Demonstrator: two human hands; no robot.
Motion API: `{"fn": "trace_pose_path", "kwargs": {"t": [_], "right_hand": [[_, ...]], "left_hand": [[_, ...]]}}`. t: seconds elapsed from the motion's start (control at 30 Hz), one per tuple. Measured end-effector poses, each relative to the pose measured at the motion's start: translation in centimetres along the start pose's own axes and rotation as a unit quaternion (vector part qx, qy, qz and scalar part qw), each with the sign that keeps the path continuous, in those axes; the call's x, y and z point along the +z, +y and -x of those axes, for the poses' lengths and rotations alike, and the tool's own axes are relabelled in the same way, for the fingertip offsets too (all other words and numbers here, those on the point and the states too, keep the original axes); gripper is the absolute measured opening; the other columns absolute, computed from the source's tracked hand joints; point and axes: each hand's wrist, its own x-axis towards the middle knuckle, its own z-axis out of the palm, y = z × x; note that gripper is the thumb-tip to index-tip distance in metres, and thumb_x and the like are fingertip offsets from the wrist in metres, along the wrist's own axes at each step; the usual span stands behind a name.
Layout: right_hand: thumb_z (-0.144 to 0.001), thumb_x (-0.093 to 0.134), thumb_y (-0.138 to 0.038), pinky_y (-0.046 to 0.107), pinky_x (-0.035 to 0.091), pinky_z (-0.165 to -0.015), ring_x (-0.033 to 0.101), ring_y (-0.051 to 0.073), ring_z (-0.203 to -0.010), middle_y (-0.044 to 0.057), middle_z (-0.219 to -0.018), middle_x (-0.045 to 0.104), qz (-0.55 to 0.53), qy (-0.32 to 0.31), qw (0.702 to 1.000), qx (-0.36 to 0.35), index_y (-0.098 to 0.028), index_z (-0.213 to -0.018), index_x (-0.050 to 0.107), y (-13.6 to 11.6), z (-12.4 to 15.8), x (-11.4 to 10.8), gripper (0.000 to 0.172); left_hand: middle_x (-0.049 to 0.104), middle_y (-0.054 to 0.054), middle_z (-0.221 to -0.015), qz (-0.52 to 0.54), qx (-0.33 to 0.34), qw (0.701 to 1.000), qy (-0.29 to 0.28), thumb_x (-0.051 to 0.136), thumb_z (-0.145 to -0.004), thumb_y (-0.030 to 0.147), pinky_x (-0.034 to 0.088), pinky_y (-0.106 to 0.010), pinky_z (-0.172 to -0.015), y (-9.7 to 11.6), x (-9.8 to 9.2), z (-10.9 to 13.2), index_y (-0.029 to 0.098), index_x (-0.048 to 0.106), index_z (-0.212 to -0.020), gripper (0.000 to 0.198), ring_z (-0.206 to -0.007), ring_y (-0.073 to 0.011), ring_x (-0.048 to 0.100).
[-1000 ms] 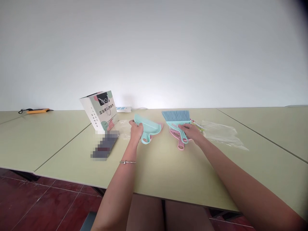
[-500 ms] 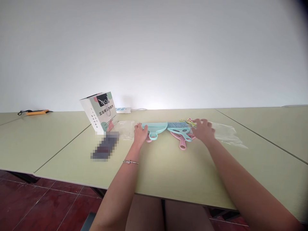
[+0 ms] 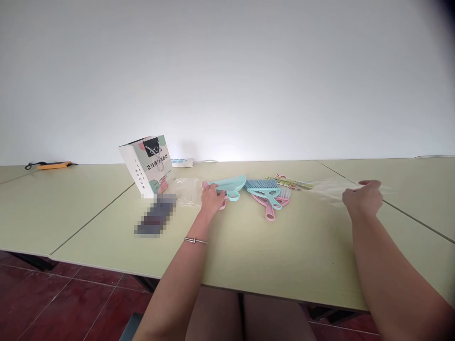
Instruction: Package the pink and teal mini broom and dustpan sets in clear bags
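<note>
My left hand [image 3: 212,198] is bent over the left end of two stacked dustpans, its fingers closed on the pink dustpan [image 3: 223,205], which is mostly hidden. On top lies the teal dustpan [image 3: 234,183], slightly tilted. Just right of them a teal hand brush [image 3: 267,192] lies over a pink hand brush [image 3: 270,212] with pale bristles. At the right, my right hand [image 3: 364,198] is closed on a clear plastic bag [image 3: 329,187], stretched and blurred by motion. The bag's left end meets a colourful printed card or packet [image 3: 289,183] behind the brushes.
A white printed paper bag [image 3: 151,166] stands at the left, with a pixelated dark flat item [image 3: 156,217] before it. Another clear plastic bag [image 3: 186,192] lies beside my left hand. A white power strip [image 3: 183,162] and an orange item with a black strap [image 3: 55,165] are near the wall.
My right hand has moved right from beside the brushes, pulling the plastic bag. My left hand has shifted slightly right, and the teal dustpan has turned and tilted.
</note>
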Motion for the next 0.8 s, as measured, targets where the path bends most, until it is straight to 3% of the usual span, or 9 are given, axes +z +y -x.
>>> {"fn": "trace_pose_path", "kwargs": {"t": [0.07,0.13,0.23,0.33,0.43,0.5,0.6,0.67,0.8], "right_hand": [[-0.083,0.038,-0.031,0.049,0.04,-0.084,0.054,0.034,-0.1,0.019,-0.104,0.057,-0.038,0.115,0.992,0.037,-0.021,-0.123,0.043,-0.9,0.1,-0.5,0.042],[-0.084,0.038,-0.029,0.043,0.043,-0.081,0.057,0.03,-0.091,0.016,-0.099,0.057,-0.098,0.19,0.977,0.001,-0.021,-0.116,0.048,-2.6,0.5,-0.8,0.035],[-0.083,0.042,-0.031,0.038,0.045,-0.07,0.056,0.024,-0.079,0.009,-0.085,0.055,-0.222,0.18,0.955,-0.081,-0.023,-0.104,0.05,-6.4,2.0,-0.1,0.024],[-0.079,0.05,-0.035,0.034,0.045,-0.062,0.053,0.018,-0.065,0.002,-0.076,0.05,-0.363,0.118,0.921,-0.08,-0.024,-0.09,0.048,-10.5,4.7,1.2,0.015],[-0.077,0.055,-0.042,0.032,0.048,-0.061,0.056,0.016,-0.062,-0.001,-0.07,0.05,-0.457,-0.018,0.886,-0.076,-0.025,-0.088,0.045,-13.8,8.1,1.7,0.022],[-0.078,0.057,-0.045,0.033,0.05,-0.064,0.06,0.017,-0.067,-0.001,-0.07,0.054,-0.482,-0.122,0.863,-0.088,-0.026,-0.087,0.046,-15.2,10.0,1.5,0.024],[-0.077,0.06,-0.046,0.035,0.052,-0.07,0.064,0.018,-0.073,-0.001,-0.071,0.058,-0.518,-0.22,0.815,-0.139,-0.026,-0.086,0.049,-16.1,11.7,1.1,0.024],[-0.078,0.06,-0.044,0.037,0.052,-0.073,0.064,0.018,-0.077,0.001,-0.078,0.062,-0.531,-0.217,0.8,-0.178,-0.026,-0.089,0.053,-15.7,11.4,1.3,0.022],[-0.084,0.052,-0.039,0.038,0.05,-0.08,0.062,0.018,-0.083,0.003,-0.084,0.062,-0.443,-0.045,0.881,-0.159,-0.024,-0.087,0.057,-12.0,7.1,3.0,0.017]], "left_hand": [[0.051,-0.015,-0.127,-0.039,-0.009,0.999,0.01,0.055,-0.077,0.034,0.03,-0.045,-0.098,0.3,0.0,0.2,0.019,0.054,-0.113,0.039,-0.123,-0.0339,0.039],[0.049,-0.014,-0.13,-0.055,-0.013,0.998,0.03,0.055,-0.078,0.034,0.027,-0.047,-0.099,0.6,0.0,0.4,0.02,0.055,-0.113,0.037,-0.125,-0.0346,0.036],[0.048,-0.012,-0.13,-0.037,0.013,0.995,0.092,0.049,-0.082,0.035,0.028,-0.045,-0.099,1.3,-0.2,0.9,0.022,0.056,-0.112,0.033,-0.123,-0.0315,0.037],[0.05,-0.011,-0.126,0.015,0.147,0.986,0.082,0.043,-0.087,0.042,0.029,-0.039,-0.099,2.2,-0.7,2.1,0.023,0.052,-0.119,0.039,-0.118,-0.0262,0.042],[0.046,-0.011,-0.13,0.015,0.342,0.939,-0.032,0.057,-0.078,0.05,0.03,-0.036,-0.1,3.2,-0.7,3.6,0.025,0.037,-0.136,0.067,-0.119,-0.0257,0.042],[0.044,-0.011,-0.132,-0.017,0.409,0.911,-0.041,0.064,-0.073,0.049,0.03,-0.037,-0.099,3.6,-0.4,4.1,0.026,0.034,-0.139,0.076,-0.119,-0.0271,0.041],[0.052,-0.01,-0.119,-0.058,0.416,0.906,0.053,0.054,-0.083,0.033,0.035,-0.037,-0.092,3.3,-0.1,3.6,0.025,0.053,-0.123,0.04,-0.109,-0.0239,0.048],[0.055,-0.009,-0.11,-0.075,0.402,0.904,0.127,0.048,-0.085,0.023,0.037,-0.036,-0.089,2.6,-0.6,2.7,0.023,0.062,-0.107,0.026,-0.101,-0.0217,0.051],[0.053,-0.012,-0.114,-0.082,0.276,0.902,0.322,0.047,-0.083,0.018,0.037,-0.037,-0.093,0.2,-3.7,0.4,0.019,0.063,-0.103,0.026,-0.107,-0.0234,0.048]]}}
